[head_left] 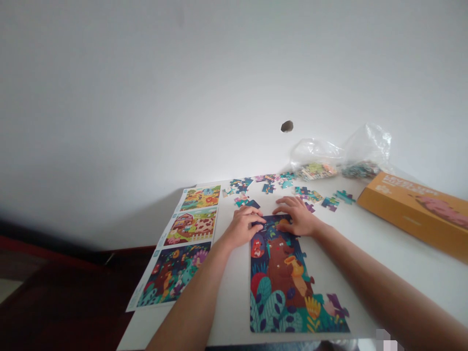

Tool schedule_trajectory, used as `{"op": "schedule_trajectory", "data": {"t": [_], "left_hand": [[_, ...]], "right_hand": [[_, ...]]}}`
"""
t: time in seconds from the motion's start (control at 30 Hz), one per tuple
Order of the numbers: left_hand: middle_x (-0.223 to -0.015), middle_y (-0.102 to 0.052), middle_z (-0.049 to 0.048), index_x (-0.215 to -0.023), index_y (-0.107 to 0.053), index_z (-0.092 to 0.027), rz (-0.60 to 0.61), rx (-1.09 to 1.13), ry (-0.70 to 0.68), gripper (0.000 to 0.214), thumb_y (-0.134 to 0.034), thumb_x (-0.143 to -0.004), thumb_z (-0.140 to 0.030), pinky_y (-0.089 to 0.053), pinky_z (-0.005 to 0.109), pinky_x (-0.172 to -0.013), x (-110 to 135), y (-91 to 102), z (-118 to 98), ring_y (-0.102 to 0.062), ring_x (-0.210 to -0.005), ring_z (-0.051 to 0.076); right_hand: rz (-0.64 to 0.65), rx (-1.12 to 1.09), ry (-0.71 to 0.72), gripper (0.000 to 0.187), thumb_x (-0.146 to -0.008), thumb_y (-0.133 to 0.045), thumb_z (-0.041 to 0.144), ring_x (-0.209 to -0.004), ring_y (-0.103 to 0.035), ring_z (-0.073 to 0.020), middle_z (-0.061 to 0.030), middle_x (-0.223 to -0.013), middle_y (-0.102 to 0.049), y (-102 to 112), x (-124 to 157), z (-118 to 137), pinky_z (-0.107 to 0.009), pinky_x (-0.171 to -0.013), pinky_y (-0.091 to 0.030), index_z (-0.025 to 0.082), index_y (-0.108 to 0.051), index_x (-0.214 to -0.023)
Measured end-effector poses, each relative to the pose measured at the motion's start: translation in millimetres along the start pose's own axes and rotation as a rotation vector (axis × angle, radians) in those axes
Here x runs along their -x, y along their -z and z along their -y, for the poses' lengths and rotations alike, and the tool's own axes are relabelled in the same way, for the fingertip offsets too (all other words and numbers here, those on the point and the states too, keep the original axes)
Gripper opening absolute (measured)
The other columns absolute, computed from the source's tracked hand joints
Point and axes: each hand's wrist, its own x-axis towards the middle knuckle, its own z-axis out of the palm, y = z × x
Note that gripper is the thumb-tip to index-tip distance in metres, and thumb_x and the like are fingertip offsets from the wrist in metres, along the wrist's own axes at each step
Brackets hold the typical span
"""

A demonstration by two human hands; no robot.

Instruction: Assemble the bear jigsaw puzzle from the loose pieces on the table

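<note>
A partly joined jigsaw puzzle (281, 282) lies flat on the white table, showing a brown bear with a honey pot among dark blue and teal plants. My left hand (244, 226) rests at its top left corner, fingers stretched out and thumb apart, fingertips touching the edge. Across the top right part, my right hand (298, 217) lies with its fingers spread on and just past the upper edge. Neither hand visibly grips a piece, though the fingers cover some of the top row. The puzzle's right side is ragged, with knobs jutting out.
Loose puzzle pieces (268, 188) are scattered behind the hands. A picture sheet (215, 222) with three printed scenes lies at the left, overhanging the table edge. Two clear plastic bags (317, 148) of pieces stand by the wall; an orange box (409, 209) sits at the right.
</note>
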Motion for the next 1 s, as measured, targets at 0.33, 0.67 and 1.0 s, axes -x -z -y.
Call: {"op": "schedule_trajectory", "data": {"t": [0.33, 0.67, 1.0], "left_hand": [[-0.114, -0.068, 0.0042, -0.097, -0.075, -0.030, 0.024, -0.021, -0.010, 0.019, -0.076, -0.079, -0.026, -0.038, 0.045, -0.107, 1.2, 1.2, -0.9, -0.060, -0.112, 0.024], [-0.116, -0.067, 0.0039, -0.099, -0.076, -0.028, 0.034, -0.028, -0.014, 0.024, -0.063, -0.086, -0.015, -0.040, 0.043, -0.102, 1.6, 1.9, -0.2, -0.059, -0.109, 0.022], [-0.111, -0.067, 0.0030, -0.099, -0.078, -0.031, 0.036, -0.046, 0.016, 0.027, -0.062, -0.086, -0.014, -0.042, 0.041, -0.097, 1.6, 1.5, 0.3, -0.060, -0.097, 0.019]], "right_hand": [[0.000, 0.002, 0.007, 0.040, -0.079, -0.068, 0.051, -0.126, -0.047, -0.0345, -0.0117, -0.132, -0.056, -0.5, -0.3, -0.9, -0.059, -0.107, -0.027, 0.029, -0.070, -0.112], [-0.010, -0.001, 0.009, 0.040, -0.078, -0.070, 0.050, -0.125, -0.046, -0.0340, -0.0115, -0.131, -0.056, -0.7, -0.1, -0.3, -0.059, -0.107, -0.027, 0.028, -0.070, -0.112], [-0.018, 0.004, 0.014, 0.039, -0.078, -0.070, 0.048, -0.124, -0.048, -0.0341, -0.0117, -0.130, -0.057, -0.7, 0.4, 0.6, -0.058, -0.107, -0.028, 0.028, -0.070, -0.111]]}}
